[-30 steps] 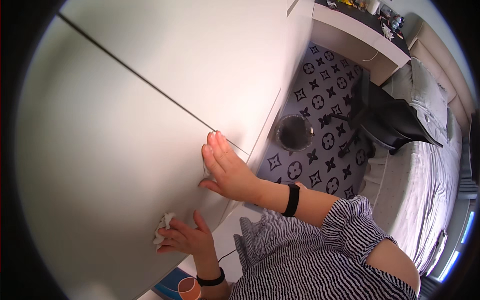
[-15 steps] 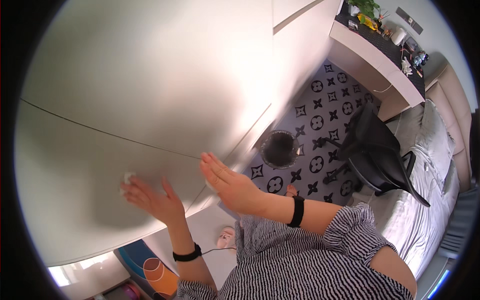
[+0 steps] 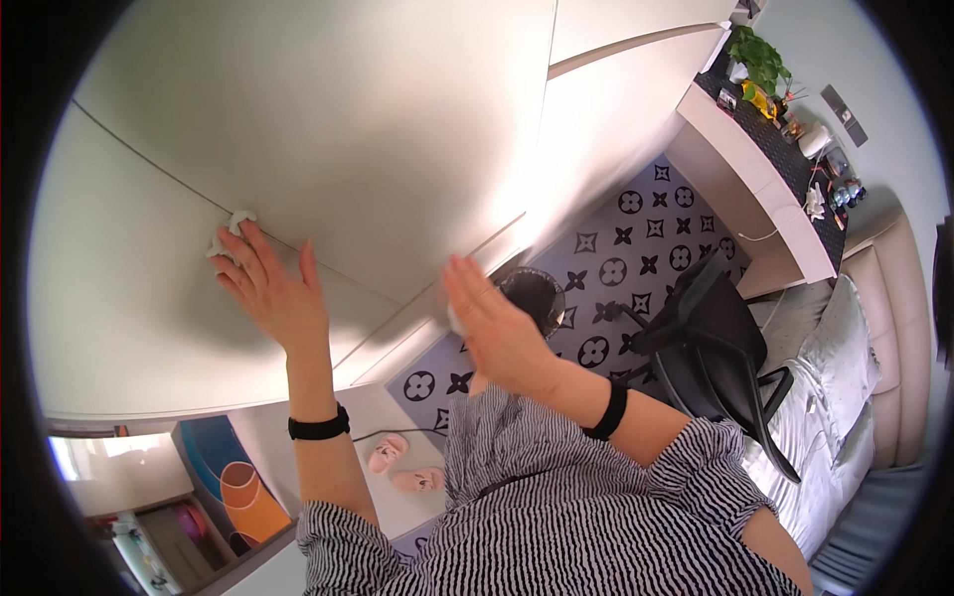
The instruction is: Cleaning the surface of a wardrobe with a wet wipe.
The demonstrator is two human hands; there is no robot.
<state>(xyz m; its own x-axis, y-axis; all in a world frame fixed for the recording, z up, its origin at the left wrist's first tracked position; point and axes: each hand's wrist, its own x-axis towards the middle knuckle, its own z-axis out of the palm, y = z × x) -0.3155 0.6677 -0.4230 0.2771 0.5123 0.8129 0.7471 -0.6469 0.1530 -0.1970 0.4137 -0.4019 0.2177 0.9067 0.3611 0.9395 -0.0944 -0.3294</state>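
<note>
My left hand (image 3: 273,293) lies with fingers spread on the pale cabinet door (image 3: 397,129). Its fingertips press a crumpled white cloth (image 3: 241,218) to the surface, right at the seam between two panels. Farther right, my right hand (image 3: 502,328) is held near the cabinet's lower edge, its fingers stretched and close together. A small piece of white material (image 3: 455,320) shows under that palm; the hand covers the rest, so I cannot tell its kind. The right fingertips are slightly blurred.
A dark round bin (image 3: 535,296) stands on the patterned floor behind my right hand. To the right are a black chair (image 3: 711,338) and a bed (image 3: 815,348). A desk (image 3: 745,149) with a plant is at the far right. Pink slippers (image 3: 388,453) lie below.
My left hand has slid up and slightly left with the cloth, reaching the panel seam. My right hand has moved right and a little up. The whole view has shifted.
</note>
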